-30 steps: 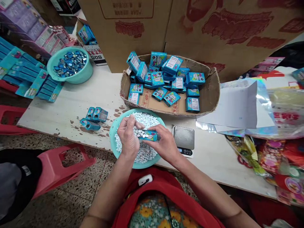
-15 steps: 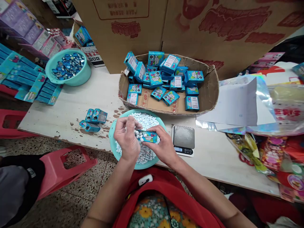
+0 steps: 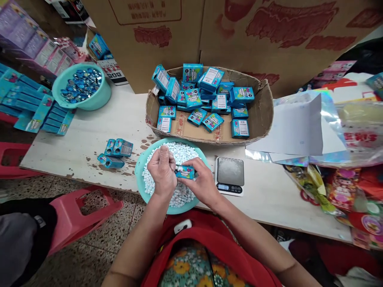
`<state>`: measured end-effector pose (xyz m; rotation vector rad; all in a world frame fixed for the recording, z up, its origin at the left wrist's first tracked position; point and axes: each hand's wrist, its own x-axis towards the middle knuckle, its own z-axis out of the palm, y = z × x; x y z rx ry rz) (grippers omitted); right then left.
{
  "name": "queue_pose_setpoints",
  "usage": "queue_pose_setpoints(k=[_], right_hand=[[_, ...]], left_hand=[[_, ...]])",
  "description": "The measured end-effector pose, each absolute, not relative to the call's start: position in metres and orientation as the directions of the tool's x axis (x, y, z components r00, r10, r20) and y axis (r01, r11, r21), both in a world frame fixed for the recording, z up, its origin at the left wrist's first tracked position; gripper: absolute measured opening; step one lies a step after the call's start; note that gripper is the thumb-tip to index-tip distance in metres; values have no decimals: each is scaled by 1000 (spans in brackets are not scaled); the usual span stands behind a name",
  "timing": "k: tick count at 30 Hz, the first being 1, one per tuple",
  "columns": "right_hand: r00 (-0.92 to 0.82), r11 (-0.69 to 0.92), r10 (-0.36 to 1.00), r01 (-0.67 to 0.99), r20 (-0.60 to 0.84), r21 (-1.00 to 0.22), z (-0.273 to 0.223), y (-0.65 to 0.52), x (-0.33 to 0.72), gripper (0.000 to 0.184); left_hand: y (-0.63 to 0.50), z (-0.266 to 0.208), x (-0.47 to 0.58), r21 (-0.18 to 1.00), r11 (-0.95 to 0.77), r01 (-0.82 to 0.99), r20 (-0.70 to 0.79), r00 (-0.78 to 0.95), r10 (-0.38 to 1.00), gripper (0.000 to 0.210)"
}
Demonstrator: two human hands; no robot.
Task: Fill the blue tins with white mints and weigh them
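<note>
Over a turquoise basin [image 3: 140,181] full of small white candies [image 3: 182,150], my two hands meet. My right hand [image 3: 205,181] grips a small blue candy box [image 3: 186,172] lying on its side, thumb and fingers on opposite edges. My left hand [image 3: 162,169] is curled closed against the box's left end, thumb up. A few white candies show between that hand and the box; the rest of its palm is hidden. To the left, several blue boxes [image 3: 123,147] with round holes in their ends sit on the table.
Behind the basin stands a cut-down carton [image 3: 260,115] of blue boxes. A digital scale [image 3: 230,171] is right of the basin. Another basin [image 3: 98,97] holds metallic blue caps [image 3: 82,85]. Papers [image 3: 295,127] and candy bags lie at right; a red stool [image 3: 68,215] stands at left.
My left fingers have curled in more closely at the box's end, and fewer candies show there. The box stays in my right hand. The view has shifted slightly.
</note>
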<state>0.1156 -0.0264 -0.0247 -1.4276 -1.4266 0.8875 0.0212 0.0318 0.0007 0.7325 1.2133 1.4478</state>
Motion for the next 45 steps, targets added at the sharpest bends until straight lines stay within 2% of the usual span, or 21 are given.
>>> queue_pose_setpoints(k=[4,10,15,16,18,20,21,23,25,29,34,38,40,43,45], right_hand=[[88,72,991,322,106,-944,-21,-28,126,32],[131,11,990,293,51,-956,-18,-30,143,32],[137,-172,976,1,-170,-985,-27,-37,164,41],[140,-195,969,-62,-202,-979,-31,-40,170,43],[165,-204,959,-154,-229,-967,-40,-48,183,45],[220,-190,947,-206,-234,-960,-48,-57,198,46],[256,-185,936,-222,-241,-957,-52,-63,206,47],[335,-184,907,-228,-255,-956,-60,-74,223,48],[412,-194,872,-206,-265,-959,-71,-85,241,49],[526,-234,800,-168,-288,-958,-103,-101,269,49],[555,-232,781,-169,-287,-958,-139,-109,282,50],[571,-209,784,-124,-242,-970,-136,-123,290,63],[607,-198,765,-101,-217,-975,-130,-133,298,59],[736,-237,631,-119,-246,-964,-130,-151,313,45],[816,-273,514,-137,-265,-952,-135,-163,322,43]], left_hand=[[35,11,20,917,105,-386,-188,-184,965,41],[31,12,22,944,146,-295,-189,-124,974,39],[32,-13,6,957,211,-201,-246,-171,954,37],[33,-21,0,968,223,-114,-241,-185,953,37],[35,-40,-13,953,227,200,-199,-151,968,36],[36,-59,-23,820,129,558,-140,-23,990,31],[35,-67,-26,732,47,680,-117,57,992,28],[32,-80,-29,601,-106,792,-72,186,980,25],[28,-87,-28,524,-173,834,-62,240,969,28],[20,-90,-21,354,-199,914,-143,263,954,40],[19,-87,-14,211,-278,937,-171,315,934,45],[21,-88,-13,162,-315,935,-171,341,924,45],[21,-90,-15,159,-326,932,-160,350,923,45],[22,-91,-17,188,-353,916,-137,381,915,45],[21,-91,-18,220,-377,900,-105,406,908,44]])
